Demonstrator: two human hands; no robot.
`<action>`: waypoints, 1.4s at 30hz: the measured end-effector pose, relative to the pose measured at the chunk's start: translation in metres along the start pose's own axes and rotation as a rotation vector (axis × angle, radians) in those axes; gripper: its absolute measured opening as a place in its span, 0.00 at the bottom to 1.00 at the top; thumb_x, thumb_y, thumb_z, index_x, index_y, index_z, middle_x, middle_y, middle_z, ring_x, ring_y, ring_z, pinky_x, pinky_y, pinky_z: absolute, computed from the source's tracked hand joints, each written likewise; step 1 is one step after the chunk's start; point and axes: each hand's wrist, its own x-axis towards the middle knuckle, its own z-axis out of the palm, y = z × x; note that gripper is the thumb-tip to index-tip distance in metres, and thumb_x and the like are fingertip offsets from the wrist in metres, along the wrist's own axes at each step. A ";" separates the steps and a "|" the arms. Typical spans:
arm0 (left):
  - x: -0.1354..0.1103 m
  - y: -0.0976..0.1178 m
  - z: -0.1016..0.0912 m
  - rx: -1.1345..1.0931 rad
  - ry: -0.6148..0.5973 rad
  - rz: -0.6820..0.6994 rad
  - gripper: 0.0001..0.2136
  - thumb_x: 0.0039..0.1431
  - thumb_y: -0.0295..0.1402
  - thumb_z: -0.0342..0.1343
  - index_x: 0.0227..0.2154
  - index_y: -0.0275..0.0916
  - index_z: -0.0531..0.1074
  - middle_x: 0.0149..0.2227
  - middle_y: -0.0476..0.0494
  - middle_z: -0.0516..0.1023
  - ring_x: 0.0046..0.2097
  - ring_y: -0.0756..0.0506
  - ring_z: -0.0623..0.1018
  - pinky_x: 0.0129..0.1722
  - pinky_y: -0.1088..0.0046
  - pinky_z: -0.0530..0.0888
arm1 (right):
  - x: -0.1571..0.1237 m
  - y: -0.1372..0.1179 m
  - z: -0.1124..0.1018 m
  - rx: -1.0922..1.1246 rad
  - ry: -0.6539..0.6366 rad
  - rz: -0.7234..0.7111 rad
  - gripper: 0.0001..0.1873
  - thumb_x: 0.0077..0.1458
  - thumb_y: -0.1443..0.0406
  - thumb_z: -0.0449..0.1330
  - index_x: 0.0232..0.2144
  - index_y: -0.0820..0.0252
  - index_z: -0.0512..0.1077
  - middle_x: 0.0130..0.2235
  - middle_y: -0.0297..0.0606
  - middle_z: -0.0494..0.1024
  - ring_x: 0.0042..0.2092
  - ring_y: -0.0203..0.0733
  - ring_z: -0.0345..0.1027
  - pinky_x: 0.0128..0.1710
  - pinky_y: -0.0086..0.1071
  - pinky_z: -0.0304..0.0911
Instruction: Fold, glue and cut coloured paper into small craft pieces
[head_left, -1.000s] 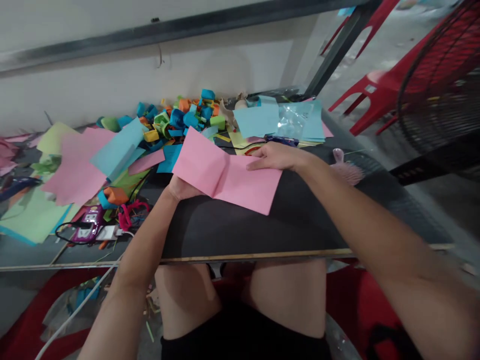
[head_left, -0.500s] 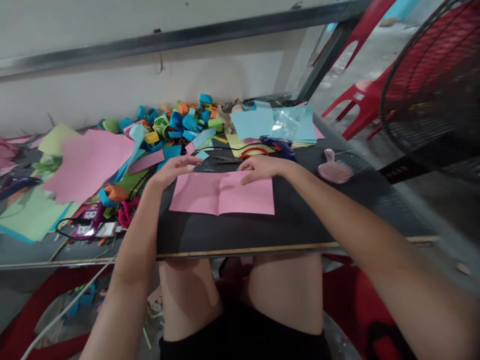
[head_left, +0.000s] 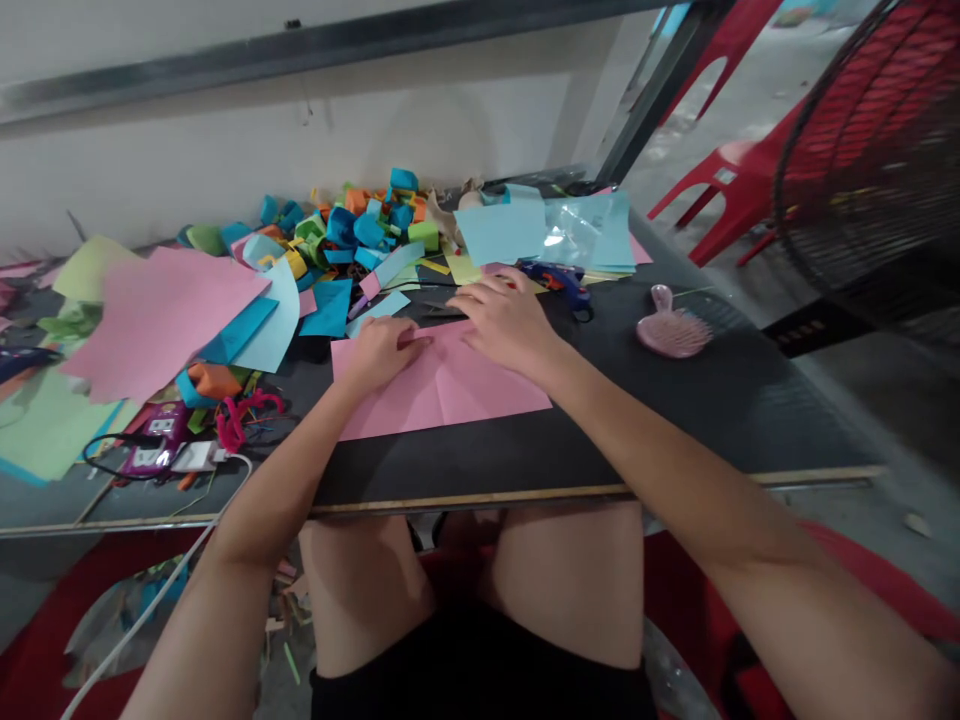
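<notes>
A creased pink paper sheet point(head_left: 450, 395) lies flat on a black board point(head_left: 675, 420) across my knees. My left hand point(head_left: 382, 350) rests on the sheet's upper left part, fingers curled in a pinch at a folded bit of its top edge. Flat on the upper middle of the sheet lies my right hand point(head_left: 506, 325), fingers stretched and pressing the paper down. Both hands meet near the centre crease.
A pile of coloured paper loops point(head_left: 352, 230) and loose sheets point(head_left: 157, 310) covers the left and back. Light blue sheets point(head_left: 517, 230), a blue tool point(head_left: 562, 280) and a pink hairbrush point(head_left: 671, 330) lie to the right. A purple power strip point(head_left: 150, 452), red chairs point(head_left: 720, 170) and a fan point(head_left: 877, 160) stand around.
The sheet, lifted and partly folded a second ago, has been laid flat on the board. Both hands have moved onto its upper middle, the left now pinching the top edge.
</notes>
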 end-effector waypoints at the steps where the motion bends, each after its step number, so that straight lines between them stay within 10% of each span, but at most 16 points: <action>1: -0.001 0.002 -0.002 -0.017 0.012 0.002 0.14 0.62 0.45 0.55 0.29 0.39 0.74 0.27 0.46 0.75 0.33 0.44 0.74 0.39 0.64 0.65 | 0.004 -0.008 -0.001 0.049 0.006 -0.014 0.13 0.60 0.66 0.58 0.45 0.56 0.77 0.51 0.43 0.79 0.54 0.52 0.67 0.59 0.51 0.49; 10: -0.008 0.018 -0.020 -0.145 0.148 0.081 0.13 0.62 0.44 0.56 0.29 0.41 0.76 0.29 0.47 0.79 0.34 0.46 0.74 0.43 0.63 0.66 | 0.012 -0.007 0.006 0.458 -0.026 0.008 0.12 0.62 0.61 0.58 0.35 0.56 0.80 0.36 0.39 0.83 0.39 0.45 0.73 0.47 0.41 0.60; 20: -0.011 0.026 -0.020 -0.180 0.233 0.147 0.10 0.63 0.37 0.52 0.32 0.42 0.76 0.33 0.46 0.82 0.37 0.45 0.77 0.43 0.63 0.69 | -0.002 -0.017 -0.006 0.415 0.091 -0.079 0.13 0.65 0.60 0.53 0.35 0.51 0.78 0.37 0.35 0.80 0.49 0.49 0.68 0.62 0.56 0.39; 42: -0.015 0.033 -0.031 -0.306 0.295 0.213 0.13 0.63 0.46 0.54 0.31 0.42 0.74 0.32 0.47 0.79 0.36 0.47 0.75 0.44 0.63 0.70 | 0.000 -0.019 -0.003 0.864 0.161 0.029 0.18 0.58 0.50 0.60 0.28 0.58 0.76 0.30 0.38 0.78 0.34 0.40 0.68 0.39 0.36 0.65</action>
